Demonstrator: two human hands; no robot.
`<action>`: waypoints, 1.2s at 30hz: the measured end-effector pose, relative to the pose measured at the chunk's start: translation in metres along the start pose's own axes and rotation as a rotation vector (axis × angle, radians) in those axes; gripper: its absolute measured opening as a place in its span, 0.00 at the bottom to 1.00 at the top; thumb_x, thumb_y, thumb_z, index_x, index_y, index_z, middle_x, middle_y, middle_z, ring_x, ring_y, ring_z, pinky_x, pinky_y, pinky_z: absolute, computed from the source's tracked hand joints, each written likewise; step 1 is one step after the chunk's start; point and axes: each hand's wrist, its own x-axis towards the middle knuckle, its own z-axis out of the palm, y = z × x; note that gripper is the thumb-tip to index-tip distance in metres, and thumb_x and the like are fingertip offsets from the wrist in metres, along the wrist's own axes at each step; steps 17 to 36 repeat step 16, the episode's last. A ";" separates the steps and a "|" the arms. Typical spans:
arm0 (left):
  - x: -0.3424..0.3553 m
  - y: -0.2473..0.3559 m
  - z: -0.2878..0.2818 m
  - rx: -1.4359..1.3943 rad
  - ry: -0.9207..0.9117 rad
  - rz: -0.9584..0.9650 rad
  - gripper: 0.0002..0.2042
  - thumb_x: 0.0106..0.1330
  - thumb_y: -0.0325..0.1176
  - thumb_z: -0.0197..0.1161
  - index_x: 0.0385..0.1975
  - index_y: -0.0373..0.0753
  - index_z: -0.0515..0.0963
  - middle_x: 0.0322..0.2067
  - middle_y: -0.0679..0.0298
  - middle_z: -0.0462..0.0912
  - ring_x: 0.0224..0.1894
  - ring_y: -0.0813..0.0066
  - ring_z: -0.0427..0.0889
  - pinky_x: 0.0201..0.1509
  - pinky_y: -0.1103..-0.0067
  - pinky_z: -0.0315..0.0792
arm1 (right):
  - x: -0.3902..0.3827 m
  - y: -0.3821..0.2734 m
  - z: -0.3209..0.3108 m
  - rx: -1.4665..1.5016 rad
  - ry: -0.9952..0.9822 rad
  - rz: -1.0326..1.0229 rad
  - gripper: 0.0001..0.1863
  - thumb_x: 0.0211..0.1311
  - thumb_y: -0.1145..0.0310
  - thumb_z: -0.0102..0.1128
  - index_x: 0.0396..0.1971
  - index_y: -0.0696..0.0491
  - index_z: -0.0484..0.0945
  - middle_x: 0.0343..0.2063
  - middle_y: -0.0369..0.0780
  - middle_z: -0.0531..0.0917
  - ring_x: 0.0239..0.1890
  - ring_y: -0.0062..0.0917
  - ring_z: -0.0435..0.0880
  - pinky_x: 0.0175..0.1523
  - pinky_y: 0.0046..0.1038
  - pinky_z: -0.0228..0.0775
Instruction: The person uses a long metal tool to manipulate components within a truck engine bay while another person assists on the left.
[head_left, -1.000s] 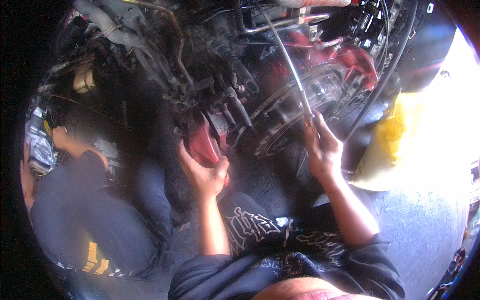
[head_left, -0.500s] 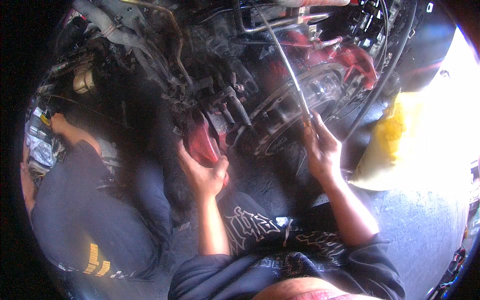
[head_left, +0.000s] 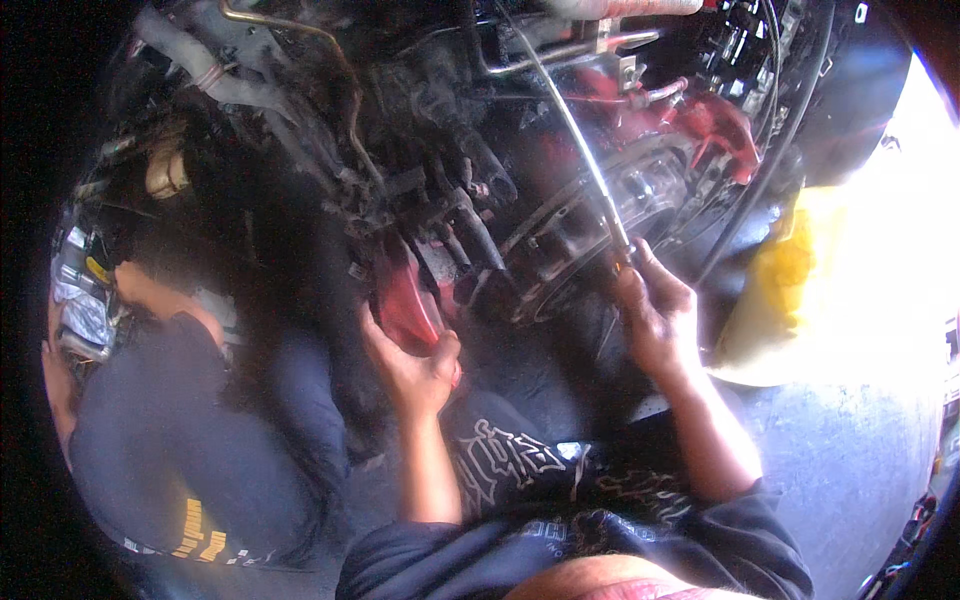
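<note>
My left hand [head_left: 414,368] is closed around the lower end of a red metal part [head_left: 404,297], which hangs beneath dark, greasy vehicle parts [head_left: 465,225]. The thumb lies on its near edge and the fingers are mostly hidden behind it. My right hand [head_left: 662,318] grips the near end of a long silver metal bar [head_left: 578,138]. That bar slants up and left across the machinery; its far end is lost in the dark at the upper edge. Just left of my right hand is a round ribbed metal housing [head_left: 600,215].
A co-worker in a dark shirt [head_left: 200,420] is close on the left, one arm reaching forward. A red cast part [head_left: 725,135] and a black hose [head_left: 790,150] are at the upper right. A yellow and white sack [head_left: 785,290] stands on the right beside the grey floor [head_left: 830,440].
My right hand has shifted slightly right and down with the bar. The left hand stays on the red part, a little lower in view.
</note>
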 end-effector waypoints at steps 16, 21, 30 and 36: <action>0.001 0.000 0.002 -0.132 -0.009 -0.055 0.47 0.42 0.32 0.70 0.64 0.33 0.50 0.56 0.45 0.63 0.59 0.53 0.67 0.65 0.64 0.59 | 0.026 -0.072 0.006 -0.213 0.003 -0.043 0.23 0.67 0.64 0.56 0.57 0.61 0.70 0.42 0.55 0.82 0.44 0.25 0.83 0.50 0.25 0.72; 0.001 0.000 0.002 -0.132 -0.009 -0.055 0.47 0.42 0.32 0.70 0.64 0.33 0.50 0.56 0.45 0.63 0.59 0.53 0.67 0.65 0.64 0.59 | 0.026 -0.072 0.006 -0.213 0.003 -0.043 0.23 0.67 0.64 0.56 0.57 0.61 0.70 0.42 0.55 0.82 0.44 0.25 0.83 0.50 0.25 0.72; 0.001 0.000 0.002 -0.132 -0.009 -0.055 0.47 0.42 0.32 0.70 0.64 0.33 0.50 0.56 0.45 0.63 0.59 0.53 0.67 0.65 0.64 0.59 | 0.026 -0.072 0.006 -0.213 0.003 -0.043 0.23 0.67 0.64 0.56 0.57 0.61 0.70 0.42 0.55 0.82 0.44 0.25 0.83 0.50 0.25 0.72; 0.001 0.000 0.002 -0.132 -0.009 -0.055 0.47 0.42 0.32 0.70 0.64 0.33 0.50 0.56 0.45 0.63 0.59 0.53 0.67 0.65 0.64 0.59 | 0.026 -0.072 0.006 -0.213 0.003 -0.043 0.23 0.67 0.64 0.56 0.57 0.61 0.70 0.42 0.55 0.82 0.44 0.25 0.83 0.50 0.25 0.72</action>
